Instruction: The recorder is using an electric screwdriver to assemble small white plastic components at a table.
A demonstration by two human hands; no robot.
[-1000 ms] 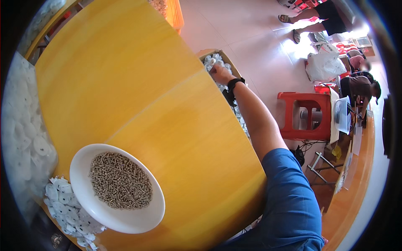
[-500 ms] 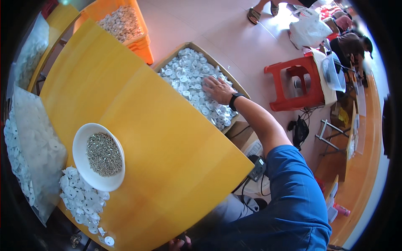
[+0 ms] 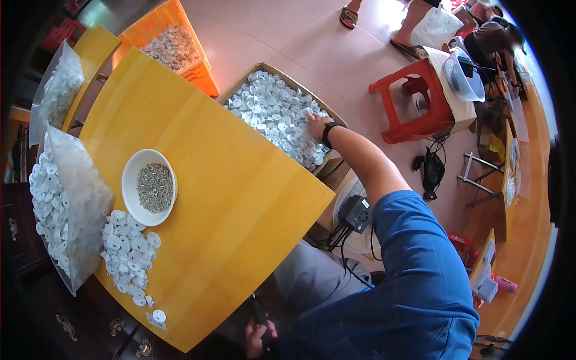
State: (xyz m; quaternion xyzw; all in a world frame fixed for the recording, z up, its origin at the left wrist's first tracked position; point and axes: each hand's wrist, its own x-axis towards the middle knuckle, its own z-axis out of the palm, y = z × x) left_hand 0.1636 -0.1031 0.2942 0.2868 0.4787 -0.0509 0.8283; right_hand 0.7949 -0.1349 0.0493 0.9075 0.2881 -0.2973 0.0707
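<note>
My right hand (image 3: 316,126), with a black band on its wrist, reaches into a cardboard box (image 3: 239,81) beyond the table. It touches the heap of small round white plastic pieces (image 3: 270,111) near the box's right side; its fingers are bent down and mostly hidden. Below the table's near edge, my left hand (image 3: 259,337) is closed around a black stick-shaped tool (image 3: 260,312), whose exact kind I cannot make out. On the yellow table (image 3: 222,198), a white bowl (image 3: 129,183) holds many small metal pins (image 3: 156,188). Beside the bowl lies a pile of white discs (image 3: 127,249).
Clear plastic bags (image 3: 84,198) of white pieces stand along the left. An orange crate (image 3: 201,75) is at the far left. A red stool (image 3: 414,108) stands right of the box. A black power box (image 3: 355,213) with cables sits under my right arm. Other people are at the far right.
My right hand has gone from lying spread on the white pieces to fingers bent down among them. The view has shifted, showing more of my left hand and its tool. A person's legs moved.
</note>
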